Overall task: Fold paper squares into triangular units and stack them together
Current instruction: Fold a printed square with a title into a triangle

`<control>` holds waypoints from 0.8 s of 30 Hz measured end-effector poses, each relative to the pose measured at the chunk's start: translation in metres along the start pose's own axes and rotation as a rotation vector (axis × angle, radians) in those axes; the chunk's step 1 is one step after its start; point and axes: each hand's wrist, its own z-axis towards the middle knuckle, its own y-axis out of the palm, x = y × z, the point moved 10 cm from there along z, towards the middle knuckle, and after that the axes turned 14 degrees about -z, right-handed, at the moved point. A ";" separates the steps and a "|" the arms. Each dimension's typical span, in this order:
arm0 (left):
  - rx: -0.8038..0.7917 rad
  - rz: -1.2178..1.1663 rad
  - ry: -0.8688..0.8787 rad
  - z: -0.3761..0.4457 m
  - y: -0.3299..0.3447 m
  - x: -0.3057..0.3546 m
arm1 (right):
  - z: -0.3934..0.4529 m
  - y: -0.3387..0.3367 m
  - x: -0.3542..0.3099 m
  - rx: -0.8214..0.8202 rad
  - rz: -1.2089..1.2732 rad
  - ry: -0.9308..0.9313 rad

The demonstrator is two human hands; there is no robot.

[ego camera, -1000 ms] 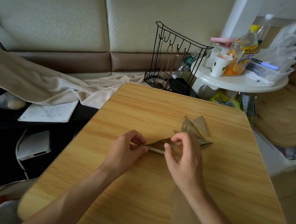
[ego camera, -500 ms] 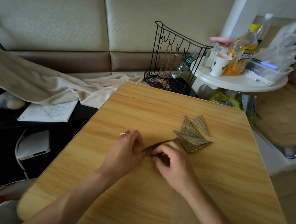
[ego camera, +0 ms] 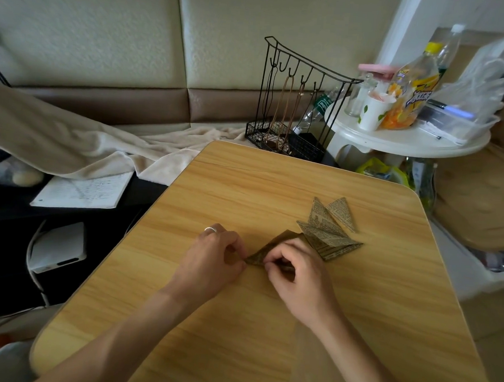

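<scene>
A partly folded newsprint paper piece (ego camera: 274, 246) lies on the wooden table (ego camera: 245, 190), between my two hands. My left hand (ego camera: 211, 259), with a ring on one finger, pinches its left tip with curled fingers. My right hand (ego camera: 299, 270) pinches the paper's near edge, fingers curled over it and hiding most of the fold. Just right of the hands lies a small stack of finished newsprint triangle units (ego camera: 328, 231), fanned out, overlapping one another.
A black wire rack (ego camera: 297, 105) stands past the table's far edge. A round white side table (ego camera: 407, 141) at the far right carries a cup, an orange drink bottle and a plastic tray. A beige blanket and a notebook (ego camera: 82, 189) lie to the left.
The paper was held up slightly above the table a second ago; both hands have lowered it flat and drawn in closer over it. The stack of triangles has not moved.
</scene>
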 end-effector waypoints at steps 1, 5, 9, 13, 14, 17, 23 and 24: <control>0.001 0.001 -0.001 0.000 0.000 -0.001 | 0.000 0.000 0.000 -0.004 0.006 0.002; 0.001 -0.001 0.007 0.001 0.001 -0.003 | 0.000 0.002 0.001 -0.017 0.008 0.006; -0.001 -0.008 0.018 0.000 0.001 -0.002 | 0.000 0.005 0.001 -0.037 0.019 0.000; 0.012 -0.079 0.026 0.001 0.001 -0.001 | 0.000 0.003 0.002 -0.001 0.019 0.005; 0.006 -0.114 0.014 0.001 0.001 -0.002 | 0.001 0.000 0.003 0.027 0.012 0.009; -0.021 -0.255 -0.040 0.001 0.003 -0.006 | 0.000 -0.010 0.003 0.127 -0.036 0.011; -0.004 -0.747 -0.254 -0.003 0.007 -0.021 | -0.001 -0.021 0.015 0.213 0.004 0.103; -0.004 -0.795 -0.269 -0.003 0.009 -0.021 | -0.002 -0.023 0.017 0.226 0.010 0.122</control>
